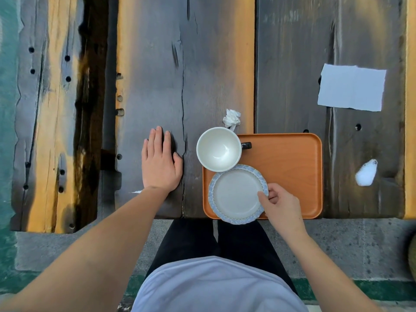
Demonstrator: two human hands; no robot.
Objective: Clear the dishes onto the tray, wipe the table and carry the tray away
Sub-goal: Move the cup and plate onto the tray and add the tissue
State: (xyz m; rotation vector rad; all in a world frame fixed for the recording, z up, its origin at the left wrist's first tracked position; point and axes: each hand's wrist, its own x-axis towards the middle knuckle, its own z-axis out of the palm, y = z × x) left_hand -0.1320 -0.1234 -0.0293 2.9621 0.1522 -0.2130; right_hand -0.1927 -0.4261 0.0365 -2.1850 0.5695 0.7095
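Note:
An orange tray (290, 172) lies at the near edge of the dark wooden table (171, 70). A white cup (218, 149) with a dark handle stands at the tray's far left corner, overhanging its edge. A pale plate with a blue patterned rim (234, 194) is at the tray's near left, overhanging the front edge. My right hand (279, 203) pinches the plate's right rim, thumb on top. My left hand (161, 161) rests flat and empty on the table, left of the tray.
A crumpled white tissue (231, 118) lies just beyond the cup. A flat white paper napkin (351, 87) sits far right. A white spill or patch (367, 173) marks the wood right of the tray. The table has cracks and gaps between planks.

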